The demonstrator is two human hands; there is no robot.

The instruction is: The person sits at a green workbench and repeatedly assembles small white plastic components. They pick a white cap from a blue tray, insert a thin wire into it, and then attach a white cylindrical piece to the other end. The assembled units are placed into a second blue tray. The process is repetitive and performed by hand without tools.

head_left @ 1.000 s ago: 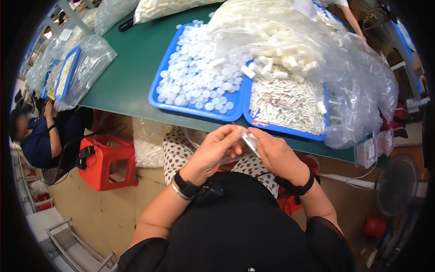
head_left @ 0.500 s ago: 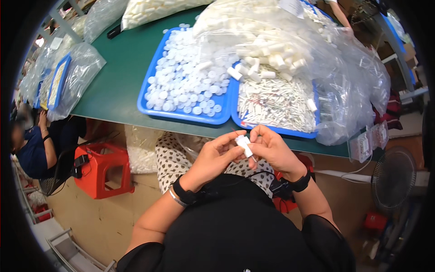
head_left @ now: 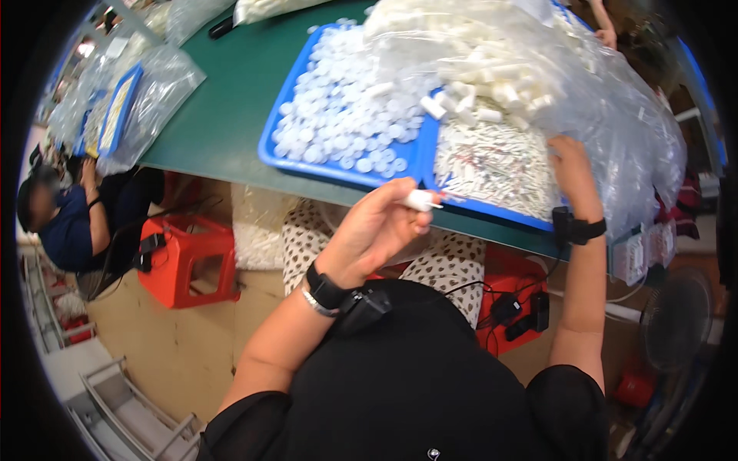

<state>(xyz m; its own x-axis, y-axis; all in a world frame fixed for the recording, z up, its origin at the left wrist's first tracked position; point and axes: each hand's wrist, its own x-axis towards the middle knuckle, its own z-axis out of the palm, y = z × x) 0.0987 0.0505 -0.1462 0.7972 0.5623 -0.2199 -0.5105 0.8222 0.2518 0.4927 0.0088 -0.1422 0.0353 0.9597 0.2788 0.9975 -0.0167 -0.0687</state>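
My left hand (head_left: 380, 230) is closed in a pinch on a small white plastic cylinder (head_left: 420, 200) with a thin pin sticking out of its end. It hovers just in front of the trays. My right hand (head_left: 573, 165) reaches to the right edge of a blue tray with small white stick-like pieces (head_left: 492, 157). Its fingers are curled together, and whatever lies between them is hidden. A blue tray (head_left: 338, 174) full of translucent round caps (head_left: 338, 115) sits to the left of it. Loose white cylinders (head_left: 487, 114) lie at the far side of the stick pieces.
A big clear bag of cream-white cylinders (head_left: 461, 38) slumps over the trays on the green table (head_left: 207, 107). Red stools (head_left: 188, 261), a fan (head_left: 676, 319) and a seated co-worker (head_left: 69, 223) are around. Another person's hand (head_left: 606, 37) shows at the far right.
My right hand has left the cylinder both hands held and moved right to the stick-piece tray. My left hand keeps the cylinder. The view has shifted slightly.
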